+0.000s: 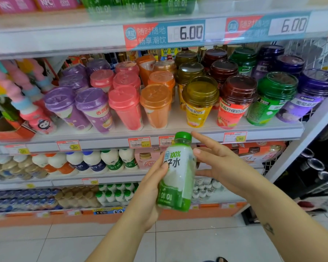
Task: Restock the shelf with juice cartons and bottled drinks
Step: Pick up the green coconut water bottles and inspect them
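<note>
Bottle point(176, 173): green cap, milky white body, green band at base, near upright. Left hand point(150, 188) grips it; right hand point(220, 163) just beside, fingers straight, holding nothing.

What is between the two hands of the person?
In the head view, a green-capped bottle lies between the left hand, which grips it, and the open right hand.

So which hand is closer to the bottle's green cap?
Right. The right hand has a finger just beside the green cap; the left hand grips the bottle lower down, around its body.
</note>
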